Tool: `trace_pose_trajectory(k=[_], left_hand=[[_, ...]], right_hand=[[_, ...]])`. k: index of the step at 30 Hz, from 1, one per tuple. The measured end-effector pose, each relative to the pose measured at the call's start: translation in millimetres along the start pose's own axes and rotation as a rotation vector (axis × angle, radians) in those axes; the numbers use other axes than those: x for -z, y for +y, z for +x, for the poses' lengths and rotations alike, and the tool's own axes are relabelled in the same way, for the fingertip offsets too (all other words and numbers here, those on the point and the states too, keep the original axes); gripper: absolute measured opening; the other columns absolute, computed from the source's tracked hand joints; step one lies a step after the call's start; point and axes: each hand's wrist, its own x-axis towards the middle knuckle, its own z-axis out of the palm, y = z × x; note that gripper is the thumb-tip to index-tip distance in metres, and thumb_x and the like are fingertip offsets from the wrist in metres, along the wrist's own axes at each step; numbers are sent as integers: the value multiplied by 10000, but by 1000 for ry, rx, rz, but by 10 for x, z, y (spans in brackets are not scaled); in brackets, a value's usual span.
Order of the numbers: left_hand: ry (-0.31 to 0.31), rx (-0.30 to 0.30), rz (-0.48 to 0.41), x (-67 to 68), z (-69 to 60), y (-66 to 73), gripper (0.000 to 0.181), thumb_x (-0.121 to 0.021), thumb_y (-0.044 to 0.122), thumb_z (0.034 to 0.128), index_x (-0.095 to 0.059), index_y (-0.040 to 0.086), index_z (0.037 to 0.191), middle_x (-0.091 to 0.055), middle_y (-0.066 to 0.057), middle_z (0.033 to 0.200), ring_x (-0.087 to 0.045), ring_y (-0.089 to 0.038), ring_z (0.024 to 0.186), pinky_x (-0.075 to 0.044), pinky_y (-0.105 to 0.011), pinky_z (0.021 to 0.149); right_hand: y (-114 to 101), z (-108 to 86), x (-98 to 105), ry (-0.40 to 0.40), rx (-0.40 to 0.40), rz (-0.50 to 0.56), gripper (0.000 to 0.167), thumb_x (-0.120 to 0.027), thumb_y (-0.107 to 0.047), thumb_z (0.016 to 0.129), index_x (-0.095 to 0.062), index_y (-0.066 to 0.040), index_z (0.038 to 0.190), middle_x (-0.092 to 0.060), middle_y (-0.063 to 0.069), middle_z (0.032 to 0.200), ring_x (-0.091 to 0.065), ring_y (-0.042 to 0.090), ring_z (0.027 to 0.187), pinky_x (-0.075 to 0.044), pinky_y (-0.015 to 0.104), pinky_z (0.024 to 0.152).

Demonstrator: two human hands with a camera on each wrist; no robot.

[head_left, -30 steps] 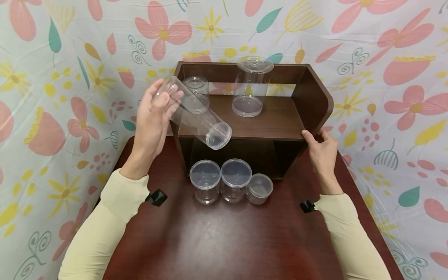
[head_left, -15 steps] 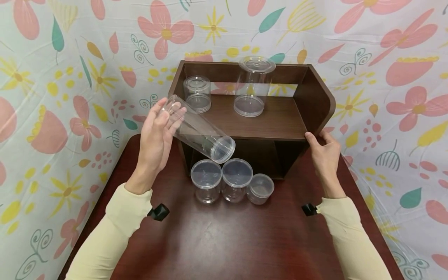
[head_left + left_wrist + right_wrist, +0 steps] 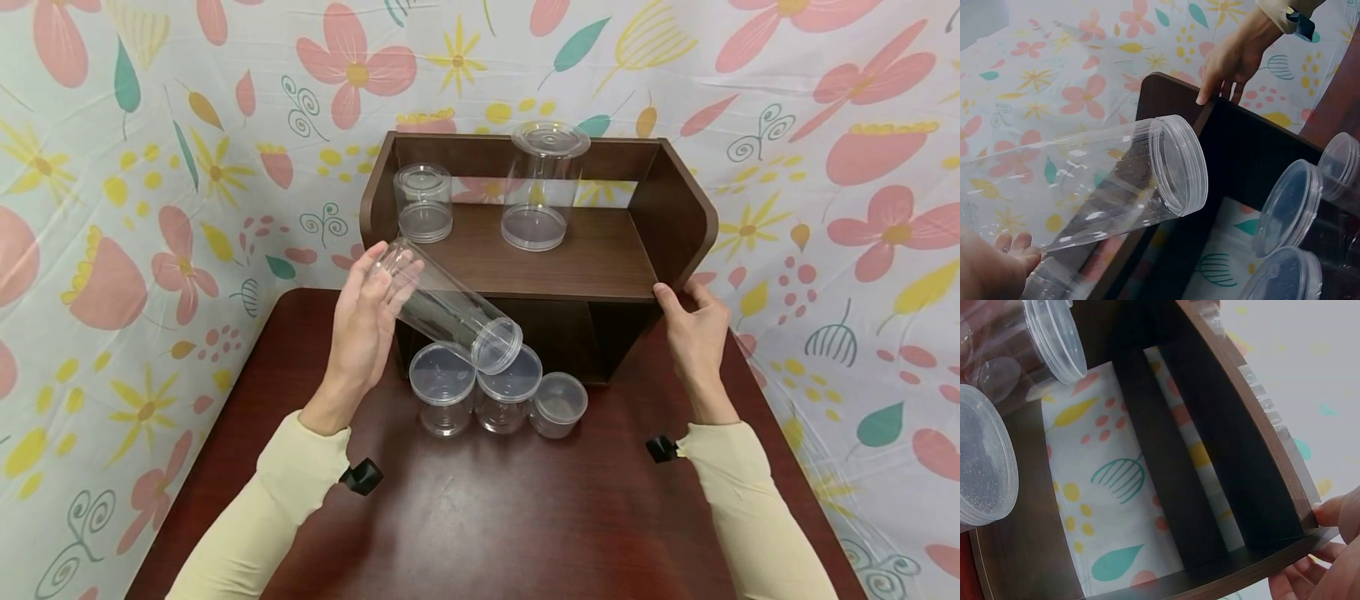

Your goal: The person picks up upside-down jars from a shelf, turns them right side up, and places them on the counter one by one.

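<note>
My left hand (image 3: 365, 325) grips the base end of a tall clear plastic jar (image 3: 453, 304), fingers curled round it. The jar is tilted, its lidded end pointing down and right above two short jars; in the left wrist view the ridged lid (image 3: 1179, 165) shows close up. With my right hand (image 3: 693, 337) I hold the right front edge of a dark brown two-tier shelf (image 3: 570, 271), thumb on the upper board and fingers round the outer side. On that board, a small clear jar (image 3: 423, 204) stands at the left and a larger one (image 3: 536, 192) near the middle, both upside down.
In front of the shelf, two short lidded jars (image 3: 442, 383) (image 3: 510, 387) and a smaller tub (image 3: 558, 404) stand in a row on the dark red table (image 3: 487, 517). Flowered cloth (image 3: 847, 167) hangs behind and at the sides.
My left hand has brought the tall jar down and to the right, from in front of the upper board to just over the short jars. My right hand keeps its hold on the shelf.
</note>
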Motion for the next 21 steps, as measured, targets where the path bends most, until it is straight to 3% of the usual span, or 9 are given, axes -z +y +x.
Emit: trace_pose_trajectory(k=[11,16,19,21], left_hand=[[7,34,-16,-67,-58,-233,530,-523,124,982,-350,-29,1459,-486,-235,1412,-599,-292,1251,-373,-442,1159],[6,37,-10,-78,-70,-324,570,-519,134,972,-324,-48,1475,-455,-260,1463,-586,-299,1269,-372,-443,1160],[8,35,-24,-84,-79,-364,567,-525,138,974,-328,-48,1472,-449,-262,1475,-583,-303,1273,-368,-447,1162],[14,33,-35,-90,-86,-382,559,-540,143,978,-339,-44,1465,-455,-255,1471,-584,-300,1272,-369,-449,1161]], right_hand=[[-30,-64,1,-6,35,32,290,-756,-139,943,-717,104,1095,-644,-91,866,-537,49,815,-423,178,745],[-193,-192,17,3,59,58,267,-743,-104,945,-687,134,1053,-609,-71,836,-524,46,779,-423,181,710],[-272,-290,23,31,81,70,281,-735,-91,948,-693,129,1117,-624,-50,888,-556,35,810,-441,172,739],[-300,-366,26,54,90,100,315,-721,-74,952,-681,132,1188,-652,30,962,-585,40,845,-457,177,768]])
